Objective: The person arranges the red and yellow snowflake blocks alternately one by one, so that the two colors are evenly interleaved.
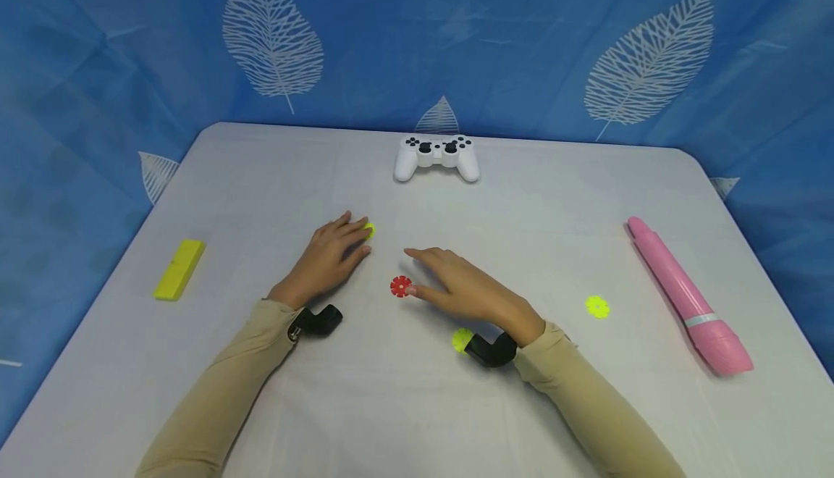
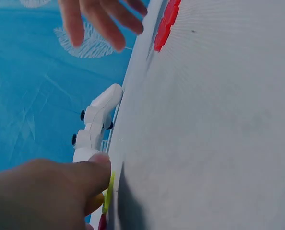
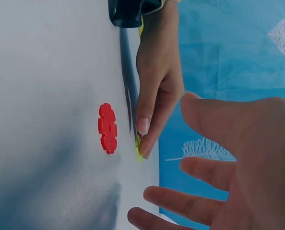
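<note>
In the head view my left hand (image 1: 330,257) is low over the tabletop, fingertips at a yellow notched disc (image 1: 369,230) that they partly cover. A small bit of red (image 3: 140,136) shows by the left fingertips in the right wrist view, mostly hidden. My right hand (image 1: 465,286) is spread with nothing between its fingers, its thumb tip overlapping the edge of a red flower-shaped disc (image 1: 400,287). Another yellow disc (image 1: 461,340) is partly hidden behind the black wrist camera (image 1: 491,351). Farther right lies a third yellow disc (image 1: 597,307).
A white game controller (image 1: 436,158) sits near the back edge of the white-covered table (image 1: 384,405). To the left is a yellow block (image 1: 179,269). A long pink rolled item (image 1: 687,297) with a pale band lies at the right. Blue leaf-patterned cloth (image 1: 456,36) hangs behind.
</note>
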`<state>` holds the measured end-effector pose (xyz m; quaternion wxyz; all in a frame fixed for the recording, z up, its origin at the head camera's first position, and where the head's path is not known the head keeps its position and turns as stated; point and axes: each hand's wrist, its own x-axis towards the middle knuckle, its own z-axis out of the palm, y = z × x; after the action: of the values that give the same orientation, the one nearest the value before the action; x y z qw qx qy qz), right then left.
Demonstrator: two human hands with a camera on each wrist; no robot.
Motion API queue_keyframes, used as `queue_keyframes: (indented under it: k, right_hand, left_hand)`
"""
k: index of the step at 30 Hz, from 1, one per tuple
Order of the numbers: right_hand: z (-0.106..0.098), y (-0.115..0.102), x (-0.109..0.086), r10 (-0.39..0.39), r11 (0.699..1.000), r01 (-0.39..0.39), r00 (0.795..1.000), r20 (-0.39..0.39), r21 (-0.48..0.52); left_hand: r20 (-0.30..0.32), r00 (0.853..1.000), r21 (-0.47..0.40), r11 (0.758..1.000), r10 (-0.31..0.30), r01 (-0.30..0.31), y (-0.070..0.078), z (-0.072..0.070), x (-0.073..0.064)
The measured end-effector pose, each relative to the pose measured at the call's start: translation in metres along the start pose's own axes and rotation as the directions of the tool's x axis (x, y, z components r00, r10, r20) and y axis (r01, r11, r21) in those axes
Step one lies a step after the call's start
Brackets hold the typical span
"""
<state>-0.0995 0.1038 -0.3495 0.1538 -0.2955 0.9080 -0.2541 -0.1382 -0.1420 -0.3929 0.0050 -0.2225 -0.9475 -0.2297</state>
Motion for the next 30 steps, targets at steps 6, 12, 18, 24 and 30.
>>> queue_keyframes:
  k: [6,12,18,24,30]
  right_hand:
    - [0.0,-0.001,-0.012,0.013,1.0,-0.013,1.0,-0.002,-0.011]
    - [0.003,0.001,-0.016,0.015,1.0,-0.015,1.0,-0.017,-0.004]
    - [0.011,0.003,-0.014,-0.034,0.998,0.031,0.998,-0.052,-0.047]
    - [0.018,0.001,-0.006,-0.045,0.996,0.035,0.991,-0.128,-0.08]
    - [0.024,-0.002,0.004,0.07,0.998,-0.069,0.985,-0.16,0.012]
  left_hand:
    - [-0.081,0.997,-0.056,0.998,-0.002,-0.003,-0.004,0.002,0.006]
    - [-0.133,0.991,-0.061,0.998,-0.009,0.0,-0.005,0.002,0.014]
    - [-0.129,0.991,-0.045,0.999,-0.022,0.016,-0.003,0.001,0.018]
    - [-0.125,0.992,-0.023,1.0,-0.011,0.009,-0.003,0.0,0.018]
    - [-0.128,0.992,-0.028,1.0,-0.009,0.005,-0.004,0.001,0.017]
